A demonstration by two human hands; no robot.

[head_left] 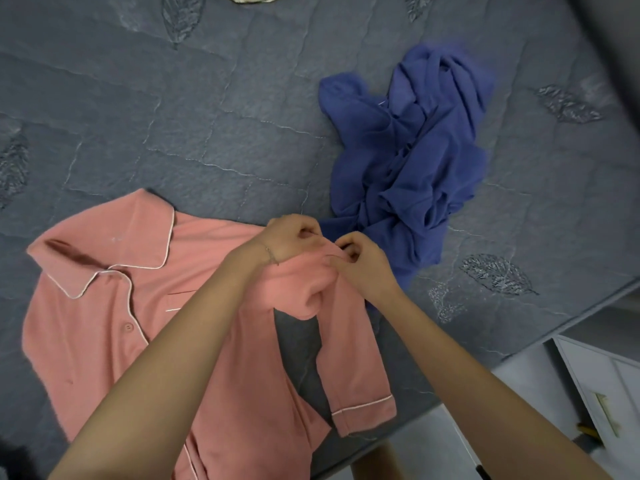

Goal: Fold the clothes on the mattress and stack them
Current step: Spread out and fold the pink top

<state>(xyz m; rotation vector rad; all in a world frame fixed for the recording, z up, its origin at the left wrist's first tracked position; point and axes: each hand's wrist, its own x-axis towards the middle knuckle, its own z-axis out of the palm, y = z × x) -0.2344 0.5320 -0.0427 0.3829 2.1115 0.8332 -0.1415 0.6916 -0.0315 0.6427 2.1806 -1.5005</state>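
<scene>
Head view: crumpled blue garment (408, 150) beside pink shirt (104, 323)

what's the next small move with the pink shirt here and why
Probably lift and swing the sleeve inward over the pink pyjama shirt: the left hand and right hand both pinch its bunched shoulder, and the sleeve sticks out sideways, unfolded.

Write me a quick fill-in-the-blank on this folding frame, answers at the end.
1. The shirt that the left hand and the right hand both pinch is ____ in colour.
2. The crumpled garment lying unfolded beside it is ____ in colour.
3. The bracelet sits on the ____ wrist.
4. The piping along the shirt's collar and cuff is ____.

Missing words: pink; blue; left; white.
</scene>
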